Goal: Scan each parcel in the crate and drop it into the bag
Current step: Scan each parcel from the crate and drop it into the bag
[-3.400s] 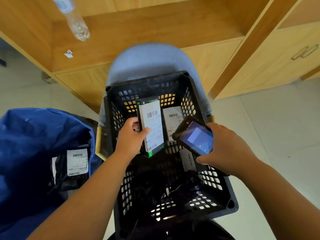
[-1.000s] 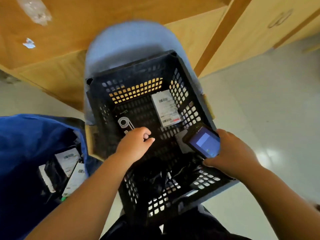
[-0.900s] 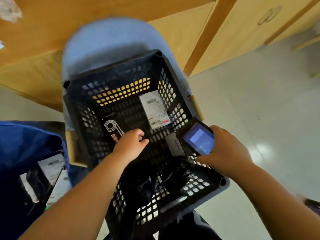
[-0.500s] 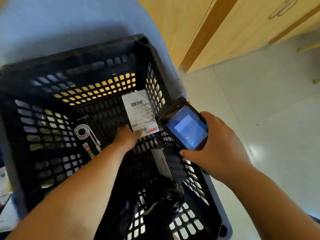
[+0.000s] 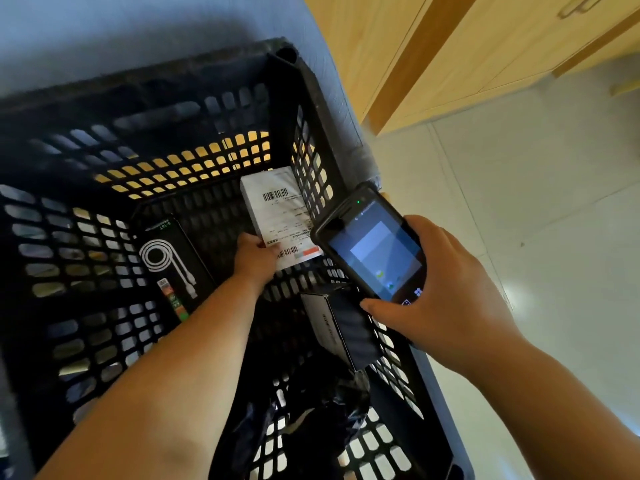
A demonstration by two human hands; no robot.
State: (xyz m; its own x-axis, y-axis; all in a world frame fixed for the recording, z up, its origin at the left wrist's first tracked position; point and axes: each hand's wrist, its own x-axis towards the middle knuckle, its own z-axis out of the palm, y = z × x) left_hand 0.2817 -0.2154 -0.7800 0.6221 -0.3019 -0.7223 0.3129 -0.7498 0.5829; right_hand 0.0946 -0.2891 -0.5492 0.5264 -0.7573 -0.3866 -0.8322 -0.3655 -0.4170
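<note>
A black cable box [image 5: 173, 268] lies left of the left hand [image 5: 254, 259], which pinches a white labelled parcel [image 5: 280, 216] inside the black perforated crate [image 5: 86, 254]; the right hand [image 5: 450, 299] grips a black handheld scanner [image 5: 374, 247].

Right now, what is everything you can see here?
crate: one, black, on the seat.
labelled parcel: one, white, crate's far right corner.
cable box: one, black, left of the crate floor.
dark box: one, black and grey, by the crate's right wall.
plastic bag: one, black, crumpled at the crate's near end.
scanner: one, black, screen lit, above the right wall.
seat: one, blue, under the crate.
cabinets: one run, pale wood, upper right.
floor: pale tiles, right.
hands: left hand grips the labelled parcel; right hand holds the scanner.
</note>
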